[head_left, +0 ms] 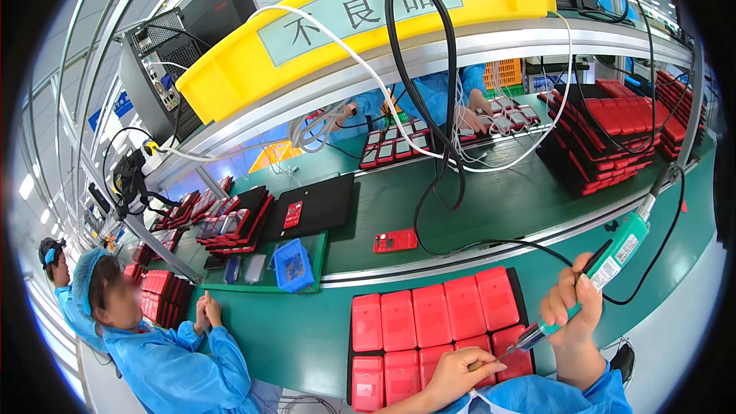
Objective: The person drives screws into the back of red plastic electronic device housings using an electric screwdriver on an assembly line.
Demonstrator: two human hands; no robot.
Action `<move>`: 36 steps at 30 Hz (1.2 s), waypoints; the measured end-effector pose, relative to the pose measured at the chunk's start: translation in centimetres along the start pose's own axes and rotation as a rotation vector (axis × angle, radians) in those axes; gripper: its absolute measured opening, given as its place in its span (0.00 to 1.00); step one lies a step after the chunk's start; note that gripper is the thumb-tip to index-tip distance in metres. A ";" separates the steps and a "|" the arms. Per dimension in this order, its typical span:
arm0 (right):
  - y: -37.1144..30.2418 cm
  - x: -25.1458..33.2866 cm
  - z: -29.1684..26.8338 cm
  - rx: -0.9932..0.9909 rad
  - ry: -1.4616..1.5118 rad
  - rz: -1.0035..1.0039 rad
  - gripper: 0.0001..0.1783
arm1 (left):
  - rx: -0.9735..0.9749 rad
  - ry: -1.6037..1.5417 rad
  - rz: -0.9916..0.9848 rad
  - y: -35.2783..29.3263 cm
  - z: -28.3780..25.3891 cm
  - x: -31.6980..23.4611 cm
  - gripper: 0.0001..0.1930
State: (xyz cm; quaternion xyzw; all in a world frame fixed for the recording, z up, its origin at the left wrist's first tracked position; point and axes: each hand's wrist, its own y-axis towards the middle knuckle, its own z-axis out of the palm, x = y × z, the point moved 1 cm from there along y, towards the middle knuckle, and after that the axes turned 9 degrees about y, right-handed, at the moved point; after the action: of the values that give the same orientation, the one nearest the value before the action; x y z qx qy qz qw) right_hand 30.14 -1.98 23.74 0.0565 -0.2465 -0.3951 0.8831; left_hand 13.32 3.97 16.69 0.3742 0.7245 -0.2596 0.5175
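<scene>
The left hand [457, 374] pinches narrow, lower right, anything between its fingertips hidden; the right hand [571, 308] grips a green screwdriver [622, 251]! Blue bin [299, 284], left of centre: indistinct small parts [292, 265].

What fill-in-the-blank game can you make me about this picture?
The green corded handheld tool is wrapped in the person's ____ grip.
The red rectangular plastic cases nearest the camera lie on a flat tray coloured ____.
Their back row has ____ cases.
The small open plastic bin is coloured ____.

Missing words: right; black; five; blue.
</scene>
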 end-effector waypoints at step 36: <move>-2.8 2.4 -3.1 0.346 -0.356 0.016 0.19 | 0.078 0.726 0.471 -2.2 3.1 1.7 0.19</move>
State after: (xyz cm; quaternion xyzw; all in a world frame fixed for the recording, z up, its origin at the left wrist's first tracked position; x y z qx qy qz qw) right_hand 31.15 -5.95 21.18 0.1345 -0.4629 -0.3435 0.8060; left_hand 12.94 0.79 14.06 0.6155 0.7441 -0.0133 0.2594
